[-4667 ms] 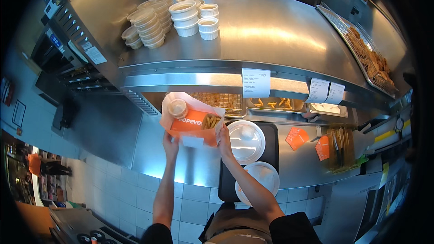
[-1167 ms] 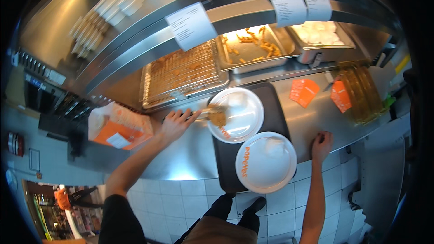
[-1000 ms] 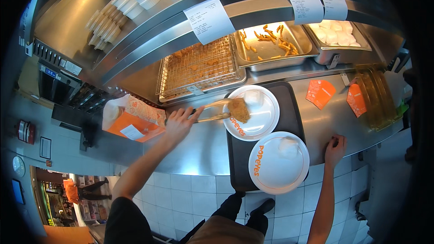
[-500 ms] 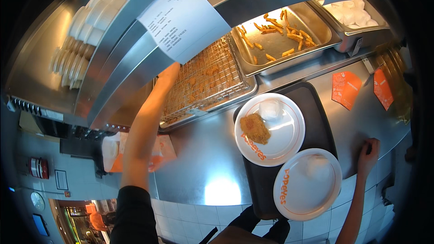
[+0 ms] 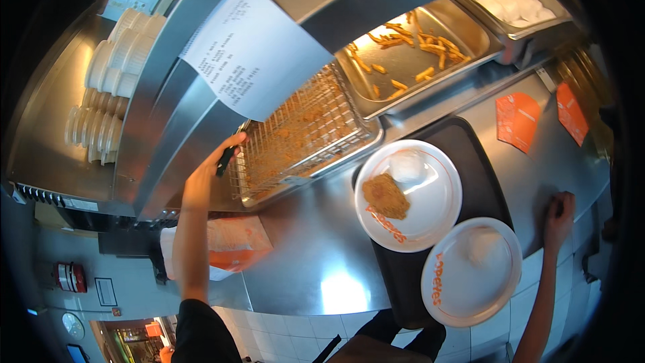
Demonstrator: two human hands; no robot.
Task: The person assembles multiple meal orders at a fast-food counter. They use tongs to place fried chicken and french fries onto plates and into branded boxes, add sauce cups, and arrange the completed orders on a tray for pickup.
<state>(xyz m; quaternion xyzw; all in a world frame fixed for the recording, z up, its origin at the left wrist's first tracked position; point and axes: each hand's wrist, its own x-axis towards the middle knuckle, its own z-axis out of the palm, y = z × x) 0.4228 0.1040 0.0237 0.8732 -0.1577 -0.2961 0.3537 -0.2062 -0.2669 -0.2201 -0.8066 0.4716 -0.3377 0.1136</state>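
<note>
My left hand (image 5: pixel 225 154) is closed around a black handle (image 5: pixel 227 160) at the left end of the wire rack (image 5: pixel 316 121). Whatever the handle belongs to is hidden. Crumbs lie on the rack, which sits over a metal tray. My right hand (image 5: pixel 559 218) rests at the counter's right edge, its fingers curled and nothing visible in them. Beside it, a dark serving tray (image 5: pixel 463 161) carries two white plates. The farther plate (image 5: pixel 437 212) holds a piece of fried chicken (image 5: pixel 385 196) and a pale round item (image 5: pixel 406 165). On the nearer plate (image 5: pixel 463 289) lies another pale item (image 5: pixel 485 245).
A metal pan (image 5: pixel 376 94) with scattered fries stands behind the tray, and a pan of white wrapped items (image 5: pixel 517 5) right of it. Paper slips (image 5: pixel 255 47) hang from the overhead shelf. Orange cartons (image 5: pixel 517 121) lie at right; an orange-and-white bag (image 5: pixel 235 242) and stacked tubs (image 5: pixel 124 54) are left.
My left hand has drawn back toward me from beneath the hanging slip, bringing the black handle into sight. My right hand stays by the counter edge. The whole view has shifted slightly.
</note>
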